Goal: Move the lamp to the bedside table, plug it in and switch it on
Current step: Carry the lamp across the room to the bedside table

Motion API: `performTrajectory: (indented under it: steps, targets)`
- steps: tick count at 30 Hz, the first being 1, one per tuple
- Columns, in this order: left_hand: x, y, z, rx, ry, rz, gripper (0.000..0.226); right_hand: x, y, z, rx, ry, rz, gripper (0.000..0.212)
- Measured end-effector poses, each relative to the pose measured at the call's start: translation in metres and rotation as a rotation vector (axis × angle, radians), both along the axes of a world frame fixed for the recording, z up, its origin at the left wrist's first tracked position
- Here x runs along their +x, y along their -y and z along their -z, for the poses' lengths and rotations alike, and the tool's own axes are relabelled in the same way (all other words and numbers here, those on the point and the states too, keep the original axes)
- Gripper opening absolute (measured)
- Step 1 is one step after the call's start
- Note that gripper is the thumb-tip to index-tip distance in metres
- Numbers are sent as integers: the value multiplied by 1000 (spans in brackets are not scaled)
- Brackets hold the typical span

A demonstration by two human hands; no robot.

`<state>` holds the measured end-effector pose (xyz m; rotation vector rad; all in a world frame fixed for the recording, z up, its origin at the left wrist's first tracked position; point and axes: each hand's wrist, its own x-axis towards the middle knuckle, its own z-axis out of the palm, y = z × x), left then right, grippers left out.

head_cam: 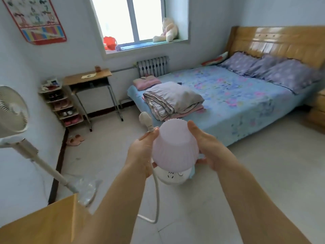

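A small lamp [175,147] with a pale pink pleated shade and a round white base is held in the air in front of me, over the floor. My right hand [206,147] grips the shade's right side. My left hand [142,152] holds the left side and pinches the white cord, whose plug [146,120] sticks up above the fingers. The cord [156,196] loops down below the lamp. A wooden bedside table [318,111] shows partly at the right edge, beside the bed's headboard.
A bed [237,95] with a blue floral sheet, pillows and folded blankets fills the right. A standing fan [12,111] leans at the left. A small desk [88,78] and shoe rack [61,104] stand by the far wall. A wooden surface [40,224] lies at bottom left.
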<state>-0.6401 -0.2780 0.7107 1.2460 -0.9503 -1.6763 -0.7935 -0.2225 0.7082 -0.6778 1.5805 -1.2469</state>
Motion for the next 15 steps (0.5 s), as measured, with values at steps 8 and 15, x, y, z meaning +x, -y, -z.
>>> performTrajectory:
  steps: [8, 15]
  targets:
    - [-221, -16, -5, 53, -8, 220, 15, -200, -48, -3, 10, -5, 215, 46]
    - [-392, -34, -10, 82, -21, 425, 7, -348, -91, -11, 10, -64, 380, 44]
